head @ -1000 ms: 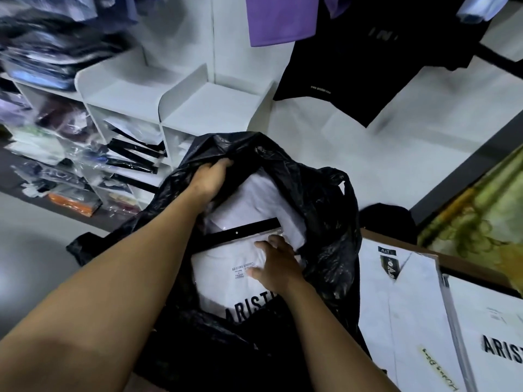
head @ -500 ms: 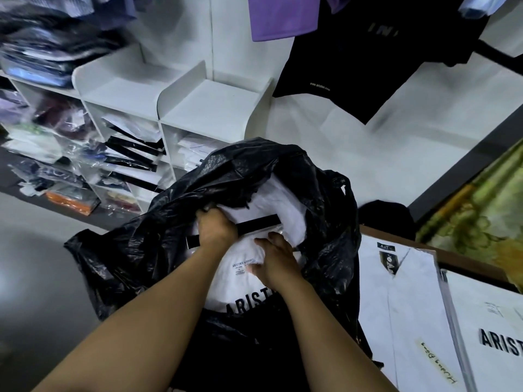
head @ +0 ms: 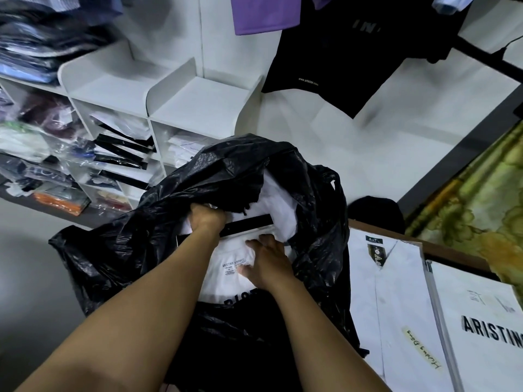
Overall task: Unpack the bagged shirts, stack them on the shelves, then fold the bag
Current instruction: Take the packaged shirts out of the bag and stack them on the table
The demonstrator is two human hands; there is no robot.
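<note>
Black bag (head: 240,176) centre frame, mouth gaping toward 12 o'clock. Inside it, white shirt pack (head: 226,270), label up. Left hand (head: 208,219) at pack's 12 o'clock edge, fingers curled over it, grasping pack. Right hand (head: 268,260) flat on pack's 3 o'clock side, fingers straight, released. White shelves (head: 198,106) at 11 o'clock. More packed shirts (head: 390,292) on tabletop (head: 458,257) at 4 o'clock, just beside bag.

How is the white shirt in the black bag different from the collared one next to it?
The shirt in the bag is half hidden by the black bag; the collared shirt lies in the open. Both the left hand and right hand are on the shirt in the bag; nothing touches the collared shirt. The collared shirt wears a handwritten sticker; the shirt in the bag shows printed letters. Both are white.
</note>
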